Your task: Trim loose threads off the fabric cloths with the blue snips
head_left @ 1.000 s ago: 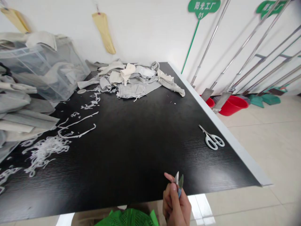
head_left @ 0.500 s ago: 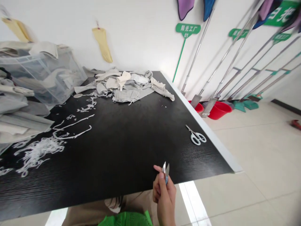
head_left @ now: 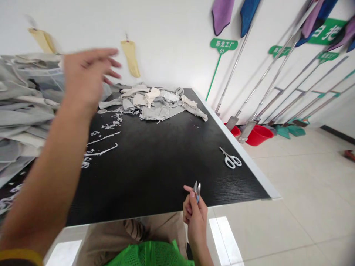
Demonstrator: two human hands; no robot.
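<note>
My right hand [head_left: 195,214] is closed around small thread snips [head_left: 197,189] with their blades pointing up, at the near edge of the black table [head_left: 155,162]. My left hand [head_left: 85,75] is raised high over the left side of the table, fingers spread and empty, reaching toward the stack of grey cloth [head_left: 22,118] at the left. A pile of grey and cream cloth pieces [head_left: 155,101] lies at the far end of the table. White trimmed strips [head_left: 102,146] are scattered on the left part.
White-handled scissors [head_left: 230,159] lie near the table's right edge. Red basins [head_left: 256,135] and several metal mop poles [head_left: 266,74] lean against the wall at the right. Yellow cloth items [head_left: 131,57] hang on the wall. Tiled floor lies to the right.
My left arm has come into view and lifted over the table's left side. The view has shifted a little; my right hand keeps the snips at the near edge.
</note>
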